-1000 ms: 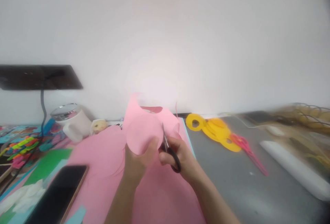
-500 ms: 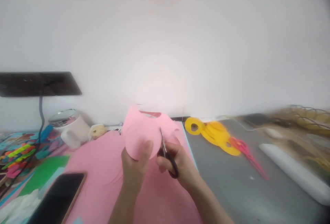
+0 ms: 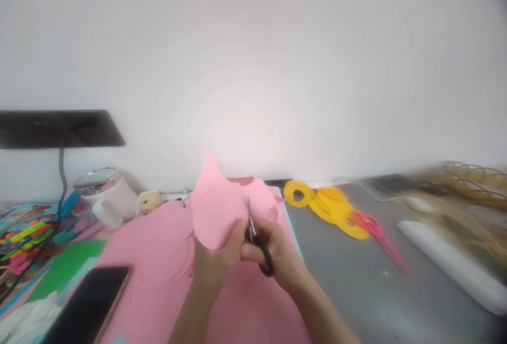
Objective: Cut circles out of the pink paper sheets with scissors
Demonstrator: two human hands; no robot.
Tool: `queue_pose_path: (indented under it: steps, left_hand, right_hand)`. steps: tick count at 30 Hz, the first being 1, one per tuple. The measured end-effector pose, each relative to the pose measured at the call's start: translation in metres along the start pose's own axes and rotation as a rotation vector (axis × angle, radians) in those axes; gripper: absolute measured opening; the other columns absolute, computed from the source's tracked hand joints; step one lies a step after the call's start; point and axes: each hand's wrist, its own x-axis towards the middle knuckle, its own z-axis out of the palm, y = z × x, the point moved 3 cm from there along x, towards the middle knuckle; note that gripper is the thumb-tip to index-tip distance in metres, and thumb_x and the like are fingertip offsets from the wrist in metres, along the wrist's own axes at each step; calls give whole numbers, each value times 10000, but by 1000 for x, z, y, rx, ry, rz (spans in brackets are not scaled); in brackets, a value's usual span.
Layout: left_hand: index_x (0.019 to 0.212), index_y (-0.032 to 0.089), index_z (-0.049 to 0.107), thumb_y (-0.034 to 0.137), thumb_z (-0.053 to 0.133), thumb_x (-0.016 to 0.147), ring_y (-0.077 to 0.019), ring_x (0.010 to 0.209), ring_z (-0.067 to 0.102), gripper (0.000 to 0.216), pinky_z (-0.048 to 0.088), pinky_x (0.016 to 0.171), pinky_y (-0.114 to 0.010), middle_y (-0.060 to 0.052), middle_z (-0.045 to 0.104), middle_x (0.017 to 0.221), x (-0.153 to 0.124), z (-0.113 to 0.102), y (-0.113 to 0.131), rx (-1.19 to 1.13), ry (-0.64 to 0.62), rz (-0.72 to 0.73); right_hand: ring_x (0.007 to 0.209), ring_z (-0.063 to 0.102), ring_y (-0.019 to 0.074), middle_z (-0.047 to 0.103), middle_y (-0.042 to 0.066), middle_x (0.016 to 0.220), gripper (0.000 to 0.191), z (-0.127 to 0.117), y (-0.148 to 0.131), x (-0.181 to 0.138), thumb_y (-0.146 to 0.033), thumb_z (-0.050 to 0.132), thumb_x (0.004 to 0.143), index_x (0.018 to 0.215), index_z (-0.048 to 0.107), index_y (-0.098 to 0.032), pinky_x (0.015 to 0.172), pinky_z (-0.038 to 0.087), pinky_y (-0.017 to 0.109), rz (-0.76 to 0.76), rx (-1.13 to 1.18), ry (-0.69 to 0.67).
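Note:
My left hand (image 3: pixel 217 259) is closed on a sheet of pink paper (image 3: pixel 217 215), held up off the table with its lower edge cut in a curve. My right hand (image 3: pixel 273 251) grips a pair of scissors (image 3: pixel 259 246) with black handles. Their blades point up and away, against the paper just right of my left thumb, and look nearly closed. More pink paper (image 3: pixel 146 244), some of it in rounded pieces, lies flat beneath both hands.
Yellow paper rings (image 3: pixel 299 193) and pink scissors (image 3: pixel 380 241) lie to the right on the grey tabletop (image 3: pixel 336 275), beside a long white object (image 3: pixel 451 265). At left are a phone (image 3: pixel 89 302), a white mug (image 3: pixel 114 201) and green paper (image 3: pixel 67 267). A wall stands behind.
My left thumb has shifted right, close to the scissors. The pink paper has turned a little, its top corner now higher. The scissor blades have drawn closer together.

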Motion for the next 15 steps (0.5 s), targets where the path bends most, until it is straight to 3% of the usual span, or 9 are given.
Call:
queue_pose_path:
  steps: [5, 8, 15]
  left_hand:
    - [744, 164, 677, 368, 694, 668, -253, 782, 685, 218, 551, 719, -361, -67, 712, 755, 3, 0, -5, -5, -5, 35]
    - [807, 153, 686, 386, 696, 672, -255, 765, 688, 269, 556, 689, -362, -78, 718, 775, 4, -1, -8, -15, -21, 29]
    - [706, 166, 668, 372, 693, 684, -238, 665, 670, 208, 558, 551, -329, -56, 683, 673, 4, -1, -9, -74, -79, -31]
  right_hand:
    - [510, 365, 76, 454, -62, 552, 326, 0, 0, 0, -320, 797, 586, 633, 510, -174, 454, 284, 209, -5, -3, -5]
    - [492, 388, 76, 469, -58, 543, 280, 0, 0, -1, -298, 781, 592, 636, 535, -170, 445, 304, 206, -1, -4, -4]
    - [485, 420, 79, 485, -50, 536, 186, -2, 1, 0, -239, 731, 631, 626, 561, -163, 447, 312, 203, -26, -17, -24]
